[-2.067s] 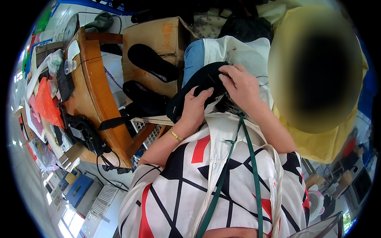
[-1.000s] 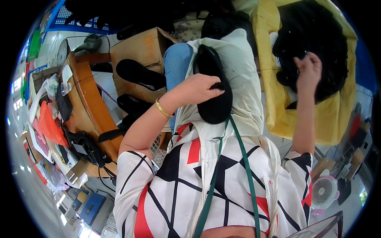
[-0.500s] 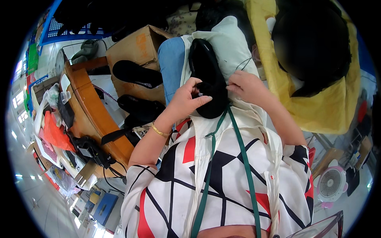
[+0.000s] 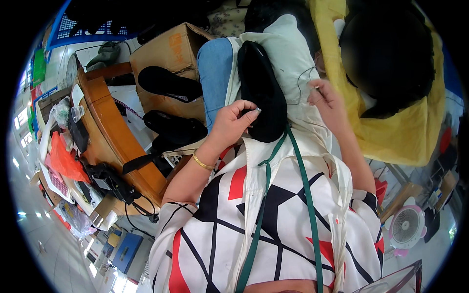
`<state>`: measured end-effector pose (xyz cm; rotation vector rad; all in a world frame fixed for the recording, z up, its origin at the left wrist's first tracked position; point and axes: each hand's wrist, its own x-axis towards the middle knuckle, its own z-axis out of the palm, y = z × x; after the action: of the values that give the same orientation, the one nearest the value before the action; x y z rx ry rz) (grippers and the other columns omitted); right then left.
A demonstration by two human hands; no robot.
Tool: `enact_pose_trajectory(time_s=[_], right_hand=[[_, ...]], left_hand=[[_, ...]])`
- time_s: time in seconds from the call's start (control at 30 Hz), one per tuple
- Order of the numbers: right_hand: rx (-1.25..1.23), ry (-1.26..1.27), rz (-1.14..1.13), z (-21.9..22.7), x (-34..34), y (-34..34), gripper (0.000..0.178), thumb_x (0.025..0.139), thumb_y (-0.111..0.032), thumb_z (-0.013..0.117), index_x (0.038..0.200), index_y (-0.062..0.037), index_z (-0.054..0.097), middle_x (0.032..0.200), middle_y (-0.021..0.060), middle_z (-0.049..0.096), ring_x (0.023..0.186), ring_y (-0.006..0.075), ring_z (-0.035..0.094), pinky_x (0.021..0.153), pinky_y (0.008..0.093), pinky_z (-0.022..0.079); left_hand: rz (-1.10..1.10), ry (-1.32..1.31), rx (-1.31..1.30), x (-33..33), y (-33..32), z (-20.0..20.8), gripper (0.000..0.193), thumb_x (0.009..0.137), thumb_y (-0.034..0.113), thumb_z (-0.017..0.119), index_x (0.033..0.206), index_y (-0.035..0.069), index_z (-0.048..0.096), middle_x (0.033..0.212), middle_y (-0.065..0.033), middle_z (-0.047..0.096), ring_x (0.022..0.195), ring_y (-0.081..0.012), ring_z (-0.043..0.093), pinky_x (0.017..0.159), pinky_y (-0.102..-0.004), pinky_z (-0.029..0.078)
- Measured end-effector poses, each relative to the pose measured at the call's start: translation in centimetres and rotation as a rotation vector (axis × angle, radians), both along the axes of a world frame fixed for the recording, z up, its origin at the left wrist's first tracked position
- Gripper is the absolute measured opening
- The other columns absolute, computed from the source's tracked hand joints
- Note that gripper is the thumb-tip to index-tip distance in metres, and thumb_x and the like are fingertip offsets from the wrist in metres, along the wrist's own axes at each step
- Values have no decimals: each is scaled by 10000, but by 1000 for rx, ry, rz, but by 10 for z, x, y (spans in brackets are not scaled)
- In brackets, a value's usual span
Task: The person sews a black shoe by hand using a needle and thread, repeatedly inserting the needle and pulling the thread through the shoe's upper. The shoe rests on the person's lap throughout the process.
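A black shoe [image 4: 266, 100] lies lengthwise on my lap over a white cloth, its opening facing up. My left hand [image 4: 233, 121] is closed at its left side, thumb and forefinger pinched over the upper. A tiny bright piece shows at those fingertips, too small to name. Raised to the right of the shoe, my right hand [image 4: 328, 101] has its fingers pinched together. Between that hand and the shoe a thin dark thread [image 4: 299, 87] curves over the cloth. Something small and dark sits at the right fingertips; whether a needle is there cannot be made out.
Two more black shoes, one upper [image 4: 168, 84] and one lower [image 4: 173, 131], lie left by a cardboard box [image 4: 168, 49]. A curved wooden table edge [image 4: 119, 132] runs further left. Yellow cloth [image 4: 391, 141] with a black round object [image 4: 388, 53] is at right; a fan [image 4: 407, 227] stands below.
My right hand has moved away from the shoe, up and to the right. My left thumb and forefinger have come together over the shoe's upper.
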<state>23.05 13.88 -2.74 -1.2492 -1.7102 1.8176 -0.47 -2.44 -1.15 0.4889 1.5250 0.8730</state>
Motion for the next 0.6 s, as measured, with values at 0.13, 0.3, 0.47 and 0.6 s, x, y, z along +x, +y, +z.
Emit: enact_pose_trajectory(time_s=[0.13,0.3,0.47,0.6], right_hand=[[-104,82,3,16,0,9,117,987,-55,592,1080,9,621,860,29,647,805,88,625,750,232,508],[46,272,8,75,1,-4,126,937,36,584,1047,1,634,832,30,614,650,95,612,591,223,490],[532,422,-235,136,36,-10,135,909,12,617,1042,2,635,817,17,583,629,95,571,570,217,472],[564,549,-125,140,31,-19,130,918,-1,612,1046,2,632,805,17,576,629,96,561,575,218,472]], left_hand=[[123,-201,-87,0,0,-4,169,974,179,655,1072,42,671,811,15,631,637,-37,544,566,-189,460],[197,-279,-103,3,-7,-10,166,974,199,649,1052,54,667,802,9,630,622,-38,539,525,-195,447],[4,-19,-71,6,1,12,206,943,227,675,1043,48,672,815,-28,647,657,-65,581,543,-225,467],[-101,293,141,7,-1,3,273,894,243,707,1010,-2,686,900,-116,698,780,-189,643,708,-315,502]])
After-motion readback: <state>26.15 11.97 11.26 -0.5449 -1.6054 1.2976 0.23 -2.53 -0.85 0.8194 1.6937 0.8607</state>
